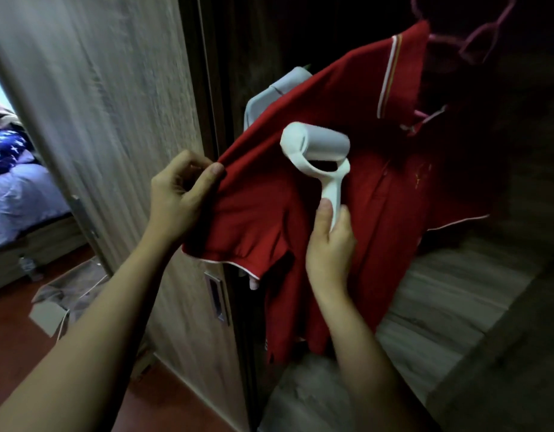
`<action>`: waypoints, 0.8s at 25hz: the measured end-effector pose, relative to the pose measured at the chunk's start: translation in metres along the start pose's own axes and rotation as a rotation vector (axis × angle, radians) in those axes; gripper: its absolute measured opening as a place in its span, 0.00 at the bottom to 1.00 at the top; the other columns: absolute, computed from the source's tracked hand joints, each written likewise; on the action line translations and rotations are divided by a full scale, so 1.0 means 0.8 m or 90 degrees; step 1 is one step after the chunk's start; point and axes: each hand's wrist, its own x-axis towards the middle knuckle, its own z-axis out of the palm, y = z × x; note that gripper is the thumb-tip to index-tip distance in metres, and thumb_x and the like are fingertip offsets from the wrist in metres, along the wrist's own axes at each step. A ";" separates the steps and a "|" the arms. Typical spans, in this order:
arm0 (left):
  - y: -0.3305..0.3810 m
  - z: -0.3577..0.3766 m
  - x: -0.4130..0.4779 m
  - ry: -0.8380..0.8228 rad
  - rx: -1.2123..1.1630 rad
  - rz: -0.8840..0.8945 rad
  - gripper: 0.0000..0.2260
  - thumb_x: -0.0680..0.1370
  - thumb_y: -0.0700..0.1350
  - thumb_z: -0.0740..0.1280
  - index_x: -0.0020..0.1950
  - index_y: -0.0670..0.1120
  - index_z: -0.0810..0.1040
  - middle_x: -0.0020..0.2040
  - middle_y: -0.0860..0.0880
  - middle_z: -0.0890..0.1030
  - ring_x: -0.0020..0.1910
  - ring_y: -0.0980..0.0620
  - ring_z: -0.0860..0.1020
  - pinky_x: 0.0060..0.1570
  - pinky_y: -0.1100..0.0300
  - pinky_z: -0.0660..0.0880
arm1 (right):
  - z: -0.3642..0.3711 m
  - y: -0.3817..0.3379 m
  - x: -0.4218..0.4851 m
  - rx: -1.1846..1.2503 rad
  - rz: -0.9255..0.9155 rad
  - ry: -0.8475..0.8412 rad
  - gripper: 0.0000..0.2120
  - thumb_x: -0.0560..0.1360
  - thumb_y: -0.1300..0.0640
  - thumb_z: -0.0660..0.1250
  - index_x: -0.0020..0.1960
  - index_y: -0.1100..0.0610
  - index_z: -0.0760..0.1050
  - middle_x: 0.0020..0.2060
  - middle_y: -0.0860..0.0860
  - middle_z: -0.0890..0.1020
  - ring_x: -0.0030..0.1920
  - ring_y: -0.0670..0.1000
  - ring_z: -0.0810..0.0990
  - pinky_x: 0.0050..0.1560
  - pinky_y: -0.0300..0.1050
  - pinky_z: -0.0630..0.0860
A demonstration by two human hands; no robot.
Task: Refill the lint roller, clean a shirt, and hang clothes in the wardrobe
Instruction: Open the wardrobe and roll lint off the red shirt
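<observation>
A red polo shirt (pixel 378 169) with white trim hangs on a pink hanger (pixel 484 39) inside the dark wardrobe. My left hand (pixel 179 194) pinches the shirt's shoulder seam above the sleeve and pulls the cloth out to the left. My right hand (pixel 330 241) grips the handle of a white lint roller (pixel 316 151). The roller's head lies against the shirt's upper chest. A pale grey garment (pixel 269 95) hangs behind the red shirt, mostly hidden.
The wooden wardrobe door (pixel 120 135) with a metal recessed handle (pixel 216 297) stands at my left. A wooden shelf (pixel 441 307) runs under the shirt. On the reddish floor lies an open cardboard box (pixel 60 297). A bed with blue bedding (pixel 17 188) is at far left.
</observation>
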 end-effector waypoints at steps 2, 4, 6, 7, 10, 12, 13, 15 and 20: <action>-0.001 0.001 0.000 0.003 -0.005 0.000 0.10 0.76 0.44 0.68 0.37 0.55 0.73 0.29 0.60 0.76 0.29 0.63 0.69 0.30 0.68 0.66 | 0.007 0.001 -0.034 0.005 0.006 -0.038 0.19 0.76 0.43 0.53 0.41 0.58 0.69 0.28 0.49 0.75 0.33 0.48 0.75 0.30 0.40 0.58; -0.001 0.001 0.000 0.002 -0.012 0.000 0.10 0.76 0.43 0.68 0.38 0.55 0.74 0.30 0.61 0.77 0.29 0.63 0.70 0.31 0.69 0.67 | 0.007 0.018 -0.093 -0.021 0.018 -0.161 0.21 0.73 0.38 0.50 0.41 0.55 0.69 0.27 0.49 0.76 0.31 0.50 0.75 0.29 0.41 0.60; 0.000 0.000 0.000 -0.004 -0.006 0.004 0.10 0.76 0.43 0.68 0.38 0.55 0.74 0.30 0.61 0.78 0.29 0.64 0.71 0.31 0.71 0.67 | 0.002 0.027 -0.120 -0.035 0.039 -0.235 0.21 0.73 0.36 0.49 0.39 0.52 0.68 0.23 0.46 0.72 0.26 0.46 0.74 0.27 0.38 0.59; 0.000 -0.001 0.000 -0.007 -0.001 0.007 0.10 0.76 0.43 0.68 0.38 0.55 0.73 0.30 0.61 0.77 0.29 0.64 0.71 0.31 0.70 0.67 | 0.001 0.025 -0.111 -0.039 0.024 -0.214 0.21 0.73 0.37 0.49 0.38 0.53 0.67 0.23 0.46 0.72 0.28 0.47 0.74 0.27 0.38 0.58; -0.001 -0.002 0.002 -0.017 -0.008 0.009 0.10 0.76 0.44 0.68 0.38 0.56 0.74 0.31 0.62 0.77 0.30 0.64 0.71 0.32 0.70 0.68 | -0.004 0.003 -0.027 -0.038 -0.043 0.001 0.24 0.74 0.42 0.50 0.40 0.62 0.72 0.30 0.60 0.79 0.36 0.54 0.73 0.30 0.45 0.58; -0.001 -0.001 0.002 -0.013 -0.012 0.009 0.11 0.76 0.43 0.68 0.37 0.56 0.74 0.31 0.63 0.78 0.30 0.66 0.72 0.33 0.72 0.68 | -0.020 -0.012 0.034 -0.004 -0.048 0.134 0.26 0.75 0.43 0.50 0.44 0.65 0.73 0.35 0.63 0.80 0.36 0.55 0.75 0.35 0.47 0.64; -0.002 -0.001 0.001 -0.011 -0.009 0.008 0.11 0.76 0.42 0.68 0.37 0.56 0.74 0.32 0.64 0.78 0.30 0.66 0.72 0.34 0.73 0.68 | -0.025 -0.012 0.050 0.003 -0.043 0.151 0.26 0.76 0.43 0.50 0.46 0.66 0.74 0.36 0.62 0.80 0.37 0.57 0.76 0.37 0.47 0.65; 0.000 0.001 0.000 -0.008 -0.007 0.009 0.11 0.77 0.42 0.68 0.38 0.56 0.74 0.33 0.64 0.78 0.31 0.67 0.73 0.34 0.73 0.68 | -0.027 0.001 0.044 -0.027 -0.039 0.113 0.22 0.77 0.48 0.52 0.46 0.66 0.73 0.37 0.63 0.80 0.38 0.58 0.76 0.37 0.47 0.63; 0.001 0.001 0.000 -0.006 0.004 0.023 0.09 0.77 0.44 0.67 0.39 0.56 0.74 0.35 0.66 0.79 0.33 0.67 0.74 0.36 0.72 0.70 | -0.029 0.101 -0.066 -0.153 0.084 -0.148 0.16 0.79 0.50 0.57 0.42 0.62 0.72 0.30 0.58 0.79 0.34 0.61 0.79 0.32 0.42 0.57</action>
